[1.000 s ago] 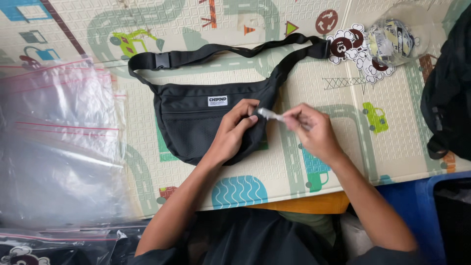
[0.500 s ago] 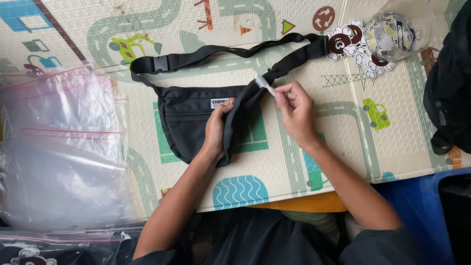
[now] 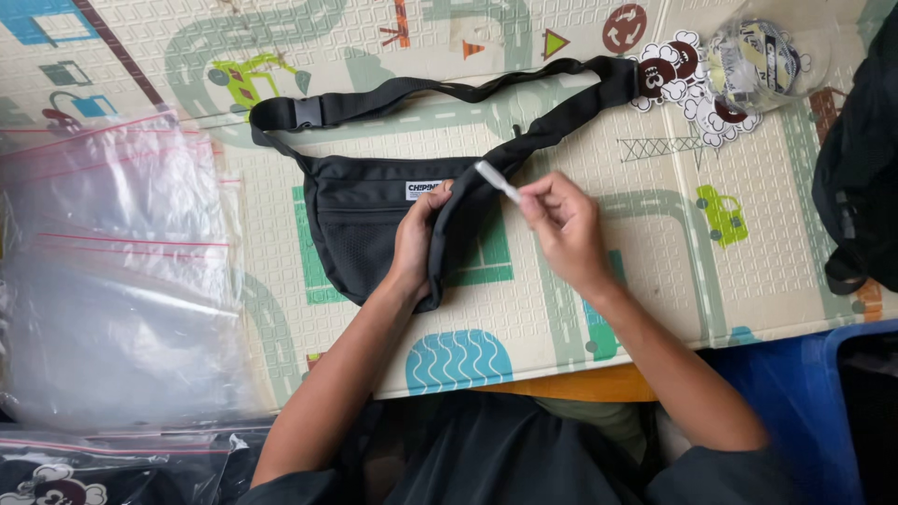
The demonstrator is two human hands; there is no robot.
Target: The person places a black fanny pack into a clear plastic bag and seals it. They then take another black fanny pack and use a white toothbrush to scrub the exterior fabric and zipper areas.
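A black waist bag with a long strap and buckle lies on a patterned play mat. My left hand grips the bag's right side, which is folded up and over toward the left. My right hand sits just right of the fold and pinches a small white tag-like piece that points toward the bag's top edge. The strap loops across the mat above both hands.
A stack of clear zip bags lies at the left. Round cartoon stickers and a clear bag of them sit at the top right. Another black bag is at the right edge, a blue bin below it.
The left hand has folded the bag's right half up and over to the left. The right hand moved left and up with the white piece, following the fold.
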